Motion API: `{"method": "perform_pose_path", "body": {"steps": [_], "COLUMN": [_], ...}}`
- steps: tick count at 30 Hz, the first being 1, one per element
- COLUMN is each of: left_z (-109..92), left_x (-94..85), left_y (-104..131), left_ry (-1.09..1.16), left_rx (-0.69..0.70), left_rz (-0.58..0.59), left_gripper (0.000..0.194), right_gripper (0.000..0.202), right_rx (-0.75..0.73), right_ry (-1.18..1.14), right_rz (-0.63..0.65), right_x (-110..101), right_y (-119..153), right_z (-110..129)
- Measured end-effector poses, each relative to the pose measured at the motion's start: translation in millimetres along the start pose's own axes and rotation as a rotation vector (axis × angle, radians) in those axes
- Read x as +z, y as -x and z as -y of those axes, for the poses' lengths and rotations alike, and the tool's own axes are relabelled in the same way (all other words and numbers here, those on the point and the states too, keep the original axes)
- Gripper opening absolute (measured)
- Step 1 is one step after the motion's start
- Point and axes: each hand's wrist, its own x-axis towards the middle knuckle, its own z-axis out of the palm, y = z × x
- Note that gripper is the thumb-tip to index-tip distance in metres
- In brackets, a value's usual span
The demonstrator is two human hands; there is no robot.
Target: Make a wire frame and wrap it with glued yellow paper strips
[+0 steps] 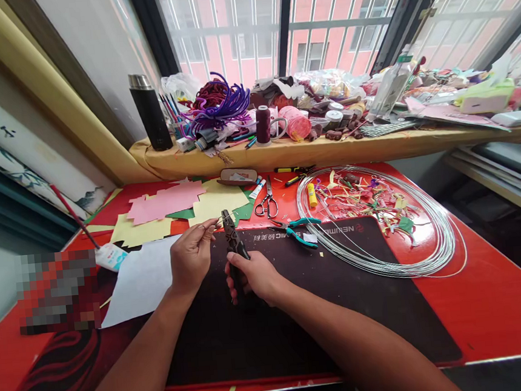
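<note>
My right hand (253, 276) is closed around the handles of dark pliers (230, 230), whose jaws point up and away from me. Beside it on the left, my left hand (192, 250) pinches a short, thin piece of wire (220, 219) that runs to the plier jaws. Whether the jaws bite on the wire is too small to tell. Both hands are above the black desk mat (290, 327). Just right of the hands lie teal-handled pliers (298, 232) on the mat. A large coil of silvery wire (376, 267) rests at the right, overlapping the mat's edge.
Scissors (267, 201), a yellow glue stick (312, 195) and colourful scraps (380, 203) lie on the red table (491, 285). Pink paper (167, 202) and a white sheet (140, 285) are at left. Behind, a ledge (248, 158) carries a black flask (150, 114), yarn and craft supplies.
</note>
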Motion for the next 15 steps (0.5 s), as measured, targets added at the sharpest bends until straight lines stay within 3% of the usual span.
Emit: {"method": "perform_pose_path", "body": {"steps": [15], "left_z": [0.6], "left_x": [-1.3], "left_y": [0.1], "left_ry": [-0.060], "left_rx": [0.108], "left_rz": [-0.021], "left_gripper": [0.027], "right_gripper": [0.045], "right_rx": [-0.008], "right_ry": [0.013], "right_rz": [-0.025], "right_x": [3.6], "right_y": [1.1], "right_z": [-2.3]}}
